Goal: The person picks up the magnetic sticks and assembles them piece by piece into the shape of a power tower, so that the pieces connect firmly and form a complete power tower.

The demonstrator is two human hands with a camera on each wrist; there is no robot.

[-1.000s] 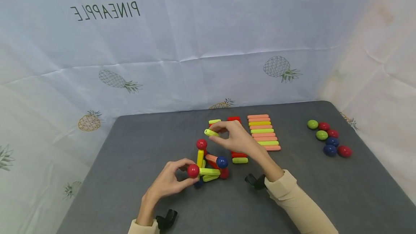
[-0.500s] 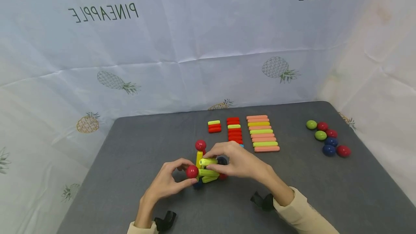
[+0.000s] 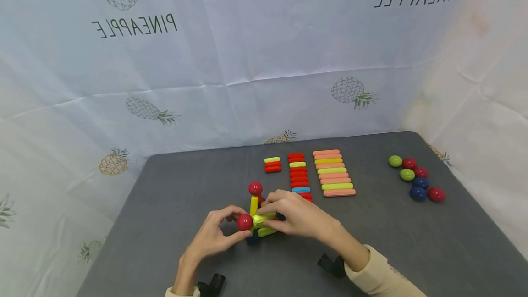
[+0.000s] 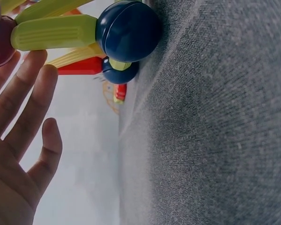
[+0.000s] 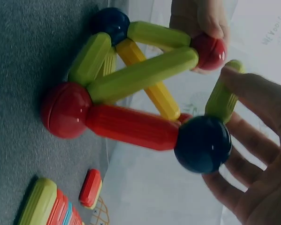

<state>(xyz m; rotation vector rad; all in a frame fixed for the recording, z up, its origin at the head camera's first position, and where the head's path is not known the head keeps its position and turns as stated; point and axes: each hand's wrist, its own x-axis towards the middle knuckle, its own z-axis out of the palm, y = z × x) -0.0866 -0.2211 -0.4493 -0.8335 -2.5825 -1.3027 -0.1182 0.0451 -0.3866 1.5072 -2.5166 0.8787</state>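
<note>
The left hand has its grip closed on a red ball, thumb and fingertips set about it, at the raised near-left corner of a frame of rods and balls standing on the grey worktop. The right hand pinches a short lime rod between thumb and fingers; one end of it meets a raised navy ball, while the other lies just beside the held ball, though whether those two touch cannot be told. Low in the frame, a crimson corner ball joins a red rod and a long lime rod, and a blue base ball rests on the worktop. Beyond the hands lie a short stack of rods, a mostly red column and a row of longer rods. Loose balls in green, red and blue cluster to the right, before a pineapple-printed cloth.
</note>
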